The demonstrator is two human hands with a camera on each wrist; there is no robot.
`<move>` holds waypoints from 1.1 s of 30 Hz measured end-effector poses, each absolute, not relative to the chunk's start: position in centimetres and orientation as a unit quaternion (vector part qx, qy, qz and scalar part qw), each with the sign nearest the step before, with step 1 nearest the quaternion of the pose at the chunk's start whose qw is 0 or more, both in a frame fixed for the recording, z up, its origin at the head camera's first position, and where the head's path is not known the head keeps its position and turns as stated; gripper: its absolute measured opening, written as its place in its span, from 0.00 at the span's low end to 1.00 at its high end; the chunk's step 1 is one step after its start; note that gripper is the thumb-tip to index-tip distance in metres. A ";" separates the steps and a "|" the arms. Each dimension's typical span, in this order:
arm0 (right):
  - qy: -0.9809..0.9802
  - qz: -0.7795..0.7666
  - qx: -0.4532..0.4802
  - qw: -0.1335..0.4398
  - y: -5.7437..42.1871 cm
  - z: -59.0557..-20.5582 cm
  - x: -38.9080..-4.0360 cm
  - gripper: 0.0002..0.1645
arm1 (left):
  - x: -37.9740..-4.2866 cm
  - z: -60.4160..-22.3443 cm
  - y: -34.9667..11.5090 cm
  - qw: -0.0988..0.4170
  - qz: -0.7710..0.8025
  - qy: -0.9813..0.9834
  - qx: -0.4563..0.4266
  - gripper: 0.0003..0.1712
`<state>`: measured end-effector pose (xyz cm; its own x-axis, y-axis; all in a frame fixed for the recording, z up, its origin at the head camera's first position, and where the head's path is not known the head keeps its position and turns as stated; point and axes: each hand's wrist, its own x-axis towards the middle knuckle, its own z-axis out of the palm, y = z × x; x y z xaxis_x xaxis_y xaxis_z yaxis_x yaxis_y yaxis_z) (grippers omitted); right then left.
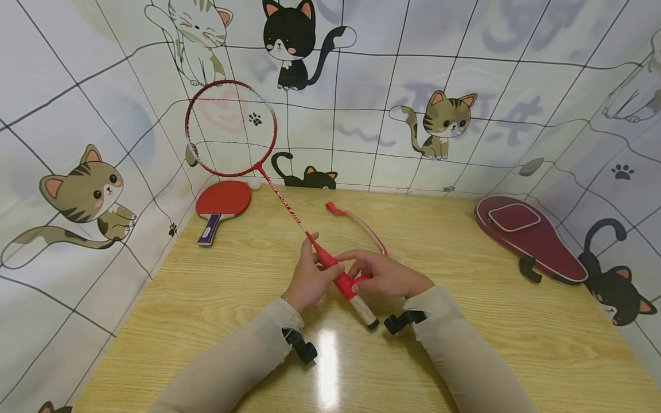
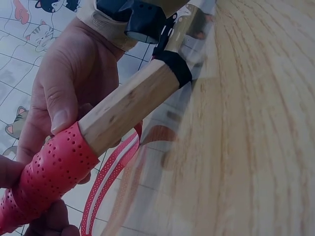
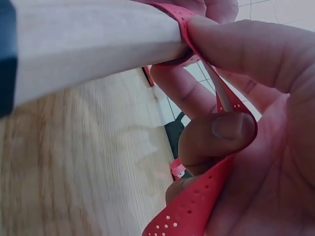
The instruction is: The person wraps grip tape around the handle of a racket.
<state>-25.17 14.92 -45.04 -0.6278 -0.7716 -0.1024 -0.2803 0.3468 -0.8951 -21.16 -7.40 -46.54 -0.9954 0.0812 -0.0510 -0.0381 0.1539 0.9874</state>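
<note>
both grips are engaged: the racket (image 1: 284, 203) is clamped at its handle (image 1: 364, 311) by the left hand (image 1: 306, 278), with the thumb laid along the near side, and the tape (image 2: 54, 167) is pinched at the handle by the right hand (image 1: 387, 275). the racket is held aslant over the table (image 1: 237, 281), with its hoop (image 1: 275, 129) raised at the far left and its dark cap (image 1: 373, 324) directed toward the near right. whether the cap is in contact with the table cannot be told.

the upper part of the handle is wrapped in the tape, which is red and perforated; below it, bare wood is exposed down to the cap. at the lower edge of the wrapped part, the tape is pressed by the right thumb, and the slack is passed around a bent finger of the same hand. the free end is trailed over the table beyond the hands.

a paddle (image 1: 224, 198) is placed at the far left, and a case (image 1: 537, 244) at the far right. the wall (image 1: 372, 126) is printed with cats (image 1: 446, 126).
</note>
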 end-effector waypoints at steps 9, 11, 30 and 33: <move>0.777 -0.451 -0.347 0.269 15.1 -44.8 -25.1 0.40 | -21.1 -46.5 -7.2 0.048 0.664 0.746 0.007 0.53; 0.775 -0.450 -0.352 0.271 15.1 -44.8 -25.2 0.40 | -21.1 -46.5 -7.2 0.051 0.667 0.744 0.004 0.52; 0.789 -0.446 -0.325 0.270 15.0 -44.6 -25.1 0.42 | -21.1 -46.5 -7.4 0.050 0.651 0.758 0.020 0.56; 0.791 -0.446 -0.320 0.269 15.1 -44.4 -25.0 0.42 | -21.1 -46.5 -7.4 0.048 0.648 0.760 0.023 0.56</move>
<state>-24.98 15.06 -44.38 -0.6502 -0.7465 -0.1415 -0.2661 0.3981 -0.8779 -21.14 -7.37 -46.51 -0.9944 0.0970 -0.0424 -0.0265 0.1599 0.9868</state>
